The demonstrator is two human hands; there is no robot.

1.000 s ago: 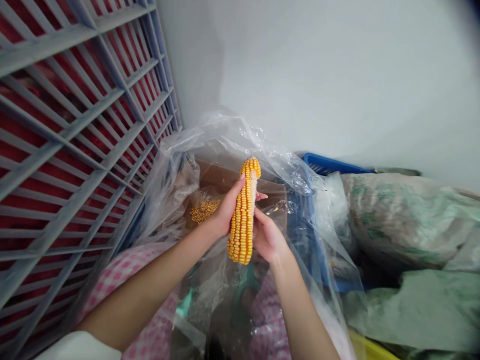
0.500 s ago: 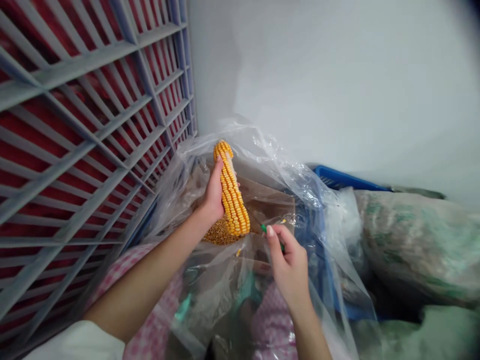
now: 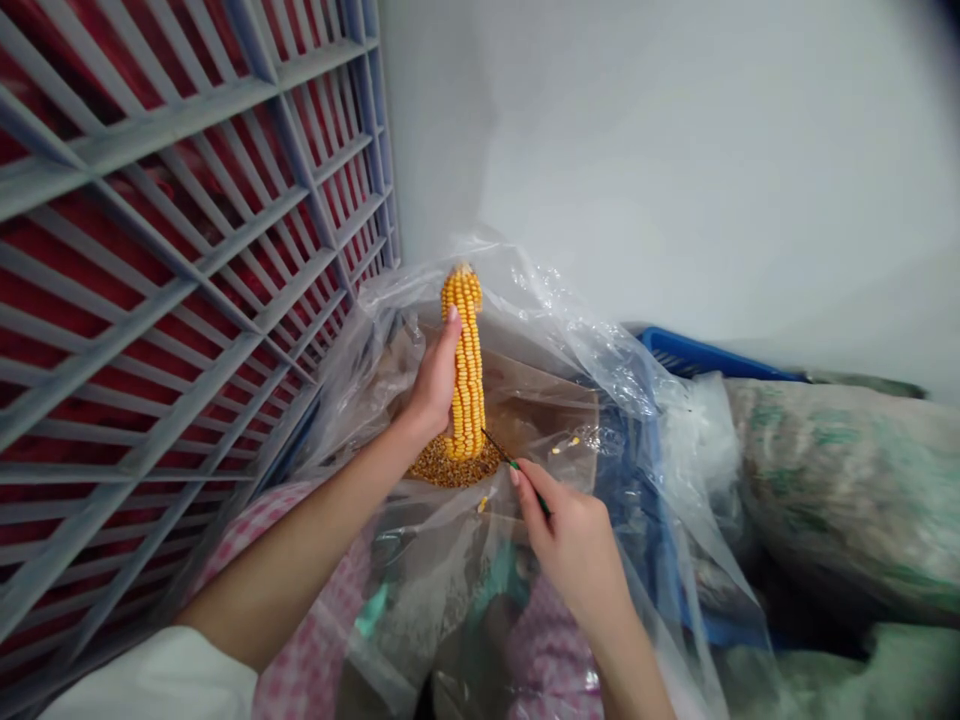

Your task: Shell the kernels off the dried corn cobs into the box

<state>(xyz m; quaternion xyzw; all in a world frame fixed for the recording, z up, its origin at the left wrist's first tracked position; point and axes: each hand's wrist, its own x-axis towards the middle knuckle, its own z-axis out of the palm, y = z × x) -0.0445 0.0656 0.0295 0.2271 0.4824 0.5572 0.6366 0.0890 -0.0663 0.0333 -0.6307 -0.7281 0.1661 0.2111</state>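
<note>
My left hand is wrapped round a yellow corn cob, held upright with its tip away from me. Between the thumb and fingers of my right hand is a thin screwdriver with a green and dark handle. Its dark shaft meets the cob's right side near the lower end; the very tip is hard to make out. Below the cob lies a heap of loose corn kernels in a large clear plastic bag. A few single kernels lie apart from the heap.
A grey slatted crate with red material behind it rises at the left. On the right, a blue basket stands by the white wall, beside a full, cloudy plastic sack. Pink checked cloth covers my legs below the bag.
The cob has turned more upright, showing full rows where a bare strip showed before. My right hand has moved left, bringing the screwdriver's shaft against the cob.
</note>
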